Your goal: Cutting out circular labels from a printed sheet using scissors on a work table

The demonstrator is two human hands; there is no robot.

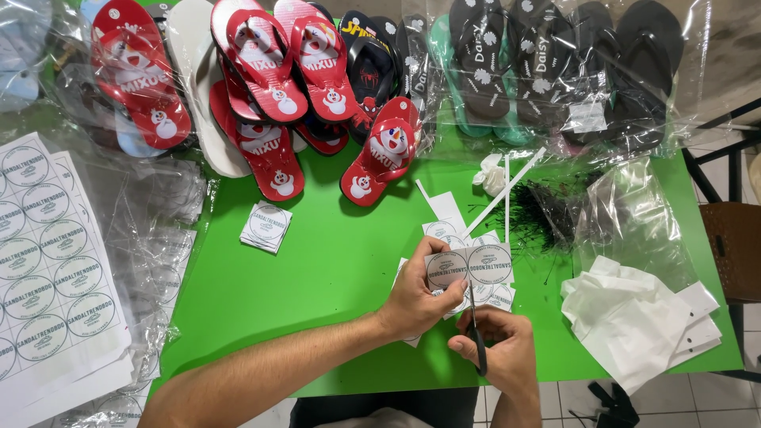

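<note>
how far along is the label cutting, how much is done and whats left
Done: a small stack of cut labels lies on the green table, with more cut pieces beyond the hands. In hand: the left hand holds a strip of two round labels while the right hand cuts it with scissors. Left: a pile of uncut label sheets at the left edge.

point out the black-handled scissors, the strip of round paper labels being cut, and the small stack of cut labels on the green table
black-handled scissors (476,337), head view, on the handle and blades
strip of round paper labels (469,265), head view, middle of strip
small stack of cut labels (265,226), head view, top label
</note>
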